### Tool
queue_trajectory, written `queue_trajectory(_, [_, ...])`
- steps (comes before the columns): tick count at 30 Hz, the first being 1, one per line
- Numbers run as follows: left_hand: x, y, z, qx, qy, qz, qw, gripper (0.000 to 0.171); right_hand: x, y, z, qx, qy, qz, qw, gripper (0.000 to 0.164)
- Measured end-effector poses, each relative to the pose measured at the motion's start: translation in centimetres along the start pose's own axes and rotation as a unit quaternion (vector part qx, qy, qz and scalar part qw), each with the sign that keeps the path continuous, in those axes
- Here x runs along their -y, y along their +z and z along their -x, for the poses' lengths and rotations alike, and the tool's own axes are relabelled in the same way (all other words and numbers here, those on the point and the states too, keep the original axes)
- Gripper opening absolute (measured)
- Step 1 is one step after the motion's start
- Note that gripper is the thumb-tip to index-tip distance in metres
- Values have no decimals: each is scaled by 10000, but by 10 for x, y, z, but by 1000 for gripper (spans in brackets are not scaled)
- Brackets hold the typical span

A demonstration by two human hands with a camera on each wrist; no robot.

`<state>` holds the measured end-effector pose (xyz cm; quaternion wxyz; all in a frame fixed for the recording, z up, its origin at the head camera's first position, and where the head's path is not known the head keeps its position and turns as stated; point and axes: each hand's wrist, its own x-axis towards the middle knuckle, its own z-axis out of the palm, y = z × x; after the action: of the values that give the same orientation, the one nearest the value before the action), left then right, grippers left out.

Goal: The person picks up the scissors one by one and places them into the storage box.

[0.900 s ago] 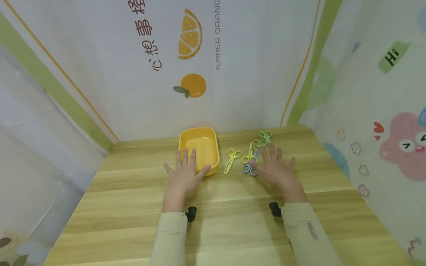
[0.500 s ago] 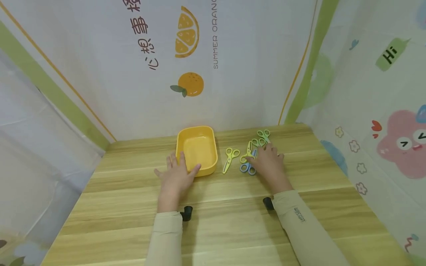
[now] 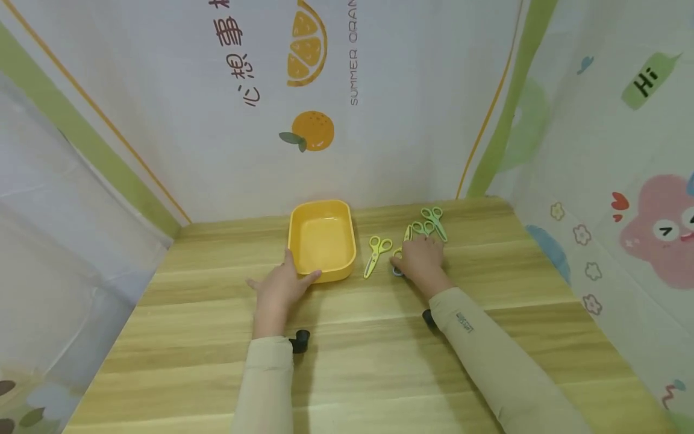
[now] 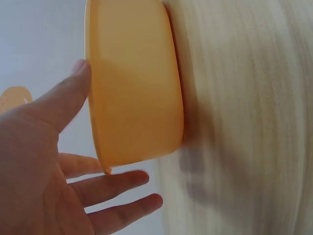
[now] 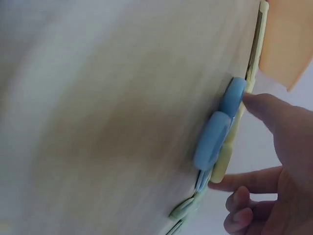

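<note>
A yellow bin [image 3: 351, 265] stands on the table, and my left hand [image 3: 279, 295] is at its near-left corner. In the left wrist view the thumb lies on the bin's rim while the other fingers extend past the corner. My right hand [image 3: 424, 259] reaches down over blue scissors [image 5: 211, 142] and yellow scissors [image 3: 408, 232], which overlap each other. Its thumb is at a blue handle loop and the straight index fingertip is right by a yellow loop; the remaining fingers are bent. In the head view this hand covers most of the blue scissors.
More yellow scissors [image 3: 374, 259] lie between the bin and the right hand. Green scissors [image 3: 435, 224] and a second green pair [image 3: 423, 227] lie just beyond that hand. A printed curtain [image 3: 390, 132] rises behind the wooden table [image 3: 358, 361].
My right hand has moved left and down onto the blue and yellow scissors, drawing in its spread fingers. My left hand has shifted from over the bin to its near-left corner.
</note>
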<state>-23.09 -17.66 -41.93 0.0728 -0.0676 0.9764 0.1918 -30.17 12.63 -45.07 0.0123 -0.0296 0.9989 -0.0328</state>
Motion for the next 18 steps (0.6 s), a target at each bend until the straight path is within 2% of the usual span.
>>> queue_trajectory(4, [1, 1, -5, 58, -10, 63, 10000, 109, 7, -3, -4, 57, 70, 227, 9997, 56])
queue_trajectory(9, [4, 2, -12, -84, -41, 137, 9999, 114, 11, 2, -7, -79, 37, 300, 9995, 58])
queue_trajectory(12, [5, 2, -16, -1, -75, 212, 9997, 118, 12, 5, -9, -94, 19, 301, 9995, 57])
queue_trajectory(18, [0, -2, -16, 98, -89, 264, 9996, 117, 15, 5, -13, -25, 83, 374, 9993, 59])
